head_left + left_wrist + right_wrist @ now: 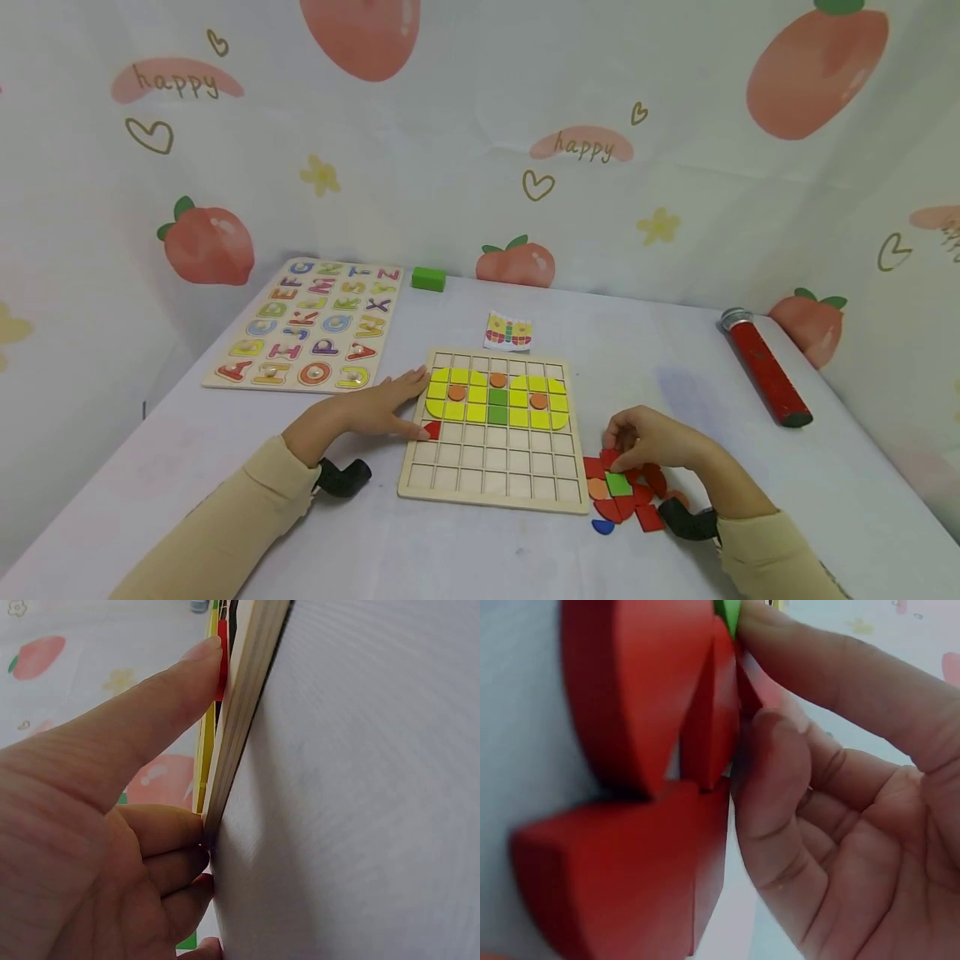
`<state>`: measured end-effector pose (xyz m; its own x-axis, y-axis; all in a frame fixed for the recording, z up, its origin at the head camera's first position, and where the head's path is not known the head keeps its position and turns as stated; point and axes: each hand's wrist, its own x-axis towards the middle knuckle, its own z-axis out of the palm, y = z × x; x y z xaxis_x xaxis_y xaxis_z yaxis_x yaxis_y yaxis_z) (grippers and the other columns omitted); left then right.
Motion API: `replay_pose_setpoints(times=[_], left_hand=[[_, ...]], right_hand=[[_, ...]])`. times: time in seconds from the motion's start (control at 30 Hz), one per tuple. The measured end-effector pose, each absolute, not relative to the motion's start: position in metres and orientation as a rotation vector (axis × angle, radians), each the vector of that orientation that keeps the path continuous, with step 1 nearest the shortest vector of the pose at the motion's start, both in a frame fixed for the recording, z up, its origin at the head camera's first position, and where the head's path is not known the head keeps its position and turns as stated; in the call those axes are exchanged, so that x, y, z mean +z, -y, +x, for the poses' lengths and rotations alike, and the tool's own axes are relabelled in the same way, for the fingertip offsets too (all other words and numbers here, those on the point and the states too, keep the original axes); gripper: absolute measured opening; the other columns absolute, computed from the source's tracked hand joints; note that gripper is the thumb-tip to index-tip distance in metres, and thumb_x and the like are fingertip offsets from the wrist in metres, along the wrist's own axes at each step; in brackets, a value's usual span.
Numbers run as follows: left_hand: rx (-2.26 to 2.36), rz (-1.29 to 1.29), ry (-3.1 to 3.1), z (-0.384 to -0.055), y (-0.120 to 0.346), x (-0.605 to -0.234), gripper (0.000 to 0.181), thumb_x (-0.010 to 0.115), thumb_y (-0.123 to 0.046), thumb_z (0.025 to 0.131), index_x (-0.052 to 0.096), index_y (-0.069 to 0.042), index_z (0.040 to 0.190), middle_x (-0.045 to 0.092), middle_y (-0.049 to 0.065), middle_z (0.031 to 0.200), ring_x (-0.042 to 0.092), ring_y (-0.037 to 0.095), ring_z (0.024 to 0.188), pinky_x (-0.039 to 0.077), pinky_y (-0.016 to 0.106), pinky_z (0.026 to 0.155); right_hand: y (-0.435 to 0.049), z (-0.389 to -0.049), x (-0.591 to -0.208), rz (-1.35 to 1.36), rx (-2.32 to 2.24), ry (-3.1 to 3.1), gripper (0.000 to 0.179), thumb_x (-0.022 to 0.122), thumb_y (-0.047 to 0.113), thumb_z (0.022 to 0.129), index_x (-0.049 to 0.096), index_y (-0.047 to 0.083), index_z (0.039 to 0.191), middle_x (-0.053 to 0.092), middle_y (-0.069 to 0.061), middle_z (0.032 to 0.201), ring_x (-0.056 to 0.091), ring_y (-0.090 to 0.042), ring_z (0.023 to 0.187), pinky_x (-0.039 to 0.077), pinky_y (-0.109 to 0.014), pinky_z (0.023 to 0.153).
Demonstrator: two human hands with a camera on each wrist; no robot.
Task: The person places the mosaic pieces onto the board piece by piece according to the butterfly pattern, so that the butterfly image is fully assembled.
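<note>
My left hand (382,407) lies at the left edge of a wooden grid board (495,497). Its thumb (187,671) presses a red piece (432,429) with a curved corner in a left-column cell; the other fingers touch the board's side. Above, yellow tiles (517,417), orange discs (538,402) and green squares (497,415) fill cells as a butterfly's upper wings and body. My right hand (660,437) reaches with bent fingers into a pile of red pieces (630,870). Its thumb is at a loose green square (618,484); I cannot tell whether it pinches a piece.
A small butterfly picture card (508,332) lies behind the board. Left of that are an alphabet board (300,325) and a green block (428,279). A red microphone (768,367) lies at the far right. One blue half-disc (603,527) sits in front of the pile.
</note>
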<state>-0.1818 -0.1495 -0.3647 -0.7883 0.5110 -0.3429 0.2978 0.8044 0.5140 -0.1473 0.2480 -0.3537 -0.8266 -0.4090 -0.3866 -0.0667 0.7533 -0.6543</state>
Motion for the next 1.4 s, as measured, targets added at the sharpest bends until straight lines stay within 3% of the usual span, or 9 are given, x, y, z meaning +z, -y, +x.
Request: replay_pose_setpoints(times=[0.47,1.4], left_hand=[[0.604,0.598,-2.515,-0.182,0.15,-0.365,0.101,0.066,-0.056,0.077,0.012,-0.011,0.15,0.004,0.007,0.159,0.002,0.026,0.146,0.004,0.048,0.119],[0.643,0.628,-2.495,-0.179,0.149,-0.359,0.099,0.067,-0.05,0.08,0.012,-0.007,0.15,0.004,0.011,0.158,0.002,0.027,0.146,0.004,0.048,0.119]], right_hand=[[-0.236,-0.165,-0.337,-0.45,-1.007,-2.351,0.017,0.066,0.015,0.086,0.06,-0.001,0.089,0.062,-0.005,0.078,0.058,-0.018,0.066,0.056,-0.028,0.063],[-0.115,-0.195,-0.34,-0.651,-1.061,-2.219,0.009,0.064,0.006,0.086,0.064,-0.001,0.092,0.066,-0.006,0.081,0.062,-0.012,0.068,0.058,-0.027,0.068]])
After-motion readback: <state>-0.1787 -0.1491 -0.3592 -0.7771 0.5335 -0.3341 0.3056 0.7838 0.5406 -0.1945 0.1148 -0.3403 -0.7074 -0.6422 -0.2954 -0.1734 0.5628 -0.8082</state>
